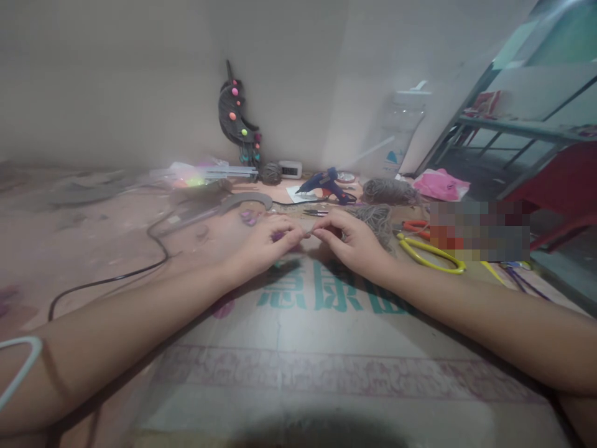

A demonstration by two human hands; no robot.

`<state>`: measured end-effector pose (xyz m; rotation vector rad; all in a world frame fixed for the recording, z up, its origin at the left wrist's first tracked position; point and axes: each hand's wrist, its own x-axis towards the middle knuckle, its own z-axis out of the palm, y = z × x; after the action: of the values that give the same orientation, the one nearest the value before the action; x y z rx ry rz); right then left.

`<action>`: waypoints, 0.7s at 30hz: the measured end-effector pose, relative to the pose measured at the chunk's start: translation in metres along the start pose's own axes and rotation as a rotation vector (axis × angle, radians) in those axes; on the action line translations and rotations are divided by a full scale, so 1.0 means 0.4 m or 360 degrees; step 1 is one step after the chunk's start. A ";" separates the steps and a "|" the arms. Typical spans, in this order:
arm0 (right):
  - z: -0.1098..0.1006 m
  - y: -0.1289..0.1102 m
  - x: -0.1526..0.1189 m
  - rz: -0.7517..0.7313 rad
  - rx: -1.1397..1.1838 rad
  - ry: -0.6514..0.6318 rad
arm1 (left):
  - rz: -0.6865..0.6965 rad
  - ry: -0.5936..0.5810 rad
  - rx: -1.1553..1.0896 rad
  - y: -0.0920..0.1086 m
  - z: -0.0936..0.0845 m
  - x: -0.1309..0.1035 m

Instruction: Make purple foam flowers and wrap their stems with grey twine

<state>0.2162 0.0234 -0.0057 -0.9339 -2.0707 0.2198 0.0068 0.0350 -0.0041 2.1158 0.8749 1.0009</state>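
My left hand and my right hand meet over the printed cardboard, fingertips almost touching. Both are closed in a pinch. A small purple piece shows between the fingers of my left hand. A thin greyish bit spans the gap between the fingertips, too small to identify. Just behind the hands lies a dark pointed tool. Loose grey yarn sits beyond my right hand, and a few small purple pieces rest behind my left.
A blue glue gun, a small clock and a ball of yarn stand along the wall. A pompom-dotted dark crescent is against it. Yellow-handled tool at right; black cord at left; clear bottle behind.
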 end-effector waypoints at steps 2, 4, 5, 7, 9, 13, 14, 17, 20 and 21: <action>0.001 0.001 -0.001 -0.0039 -0.0025 -0.0031 | 0.0030 0.0056 0.0165 0.002 -0.003 0.001; 0.002 0.002 -0.001 -0.0068 -0.0047 -0.0063 | 0.0008 0.0095 0.0199 0.005 -0.005 -0.001; 0.002 0.002 -0.002 -0.0080 -0.0055 -0.0076 | -0.0004 0.0097 0.0202 0.006 -0.005 -0.002; 0.004 0.002 -0.003 -0.0099 -0.0066 -0.0094 | -0.0035 0.0073 0.0201 0.010 -0.005 -0.003; 0.004 0.003 -0.003 -0.0106 -0.0071 -0.0109 | -0.0074 0.0045 0.0201 0.014 -0.005 -0.003; 0.005 0.003 -0.002 -0.0083 -0.0076 -0.0099 | -0.0181 0.0133 0.0152 0.015 -0.004 -0.002; 0.006 0.003 -0.002 -0.0076 -0.0077 -0.0093 | -0.0226 0.0180 0.0112 0.011 -0.004 -0.001; 0.005 0.002 -0.002 -0.0054 -0.0072 -0.0076 | -0.0340 0.0334 -0.0059 -0.006 -0.006 0.001; 0.004 0.003 -0.003 -0.0038 -0.0062 -0.0057 | -0.0367 0.0516 -0.0029 -0.025 -0.015 0.005; 0.004 0.003 -0.003 -0.0035 -0.0059 -0.0052 | -0.0363 0.0549 0.0029 -0.030 -0.018 0.005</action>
<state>0.2161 0.0237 -0.0081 -0.9348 -2.1208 0.1865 -0.0016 0.0455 -0.0085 1.8331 1.2648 1.2573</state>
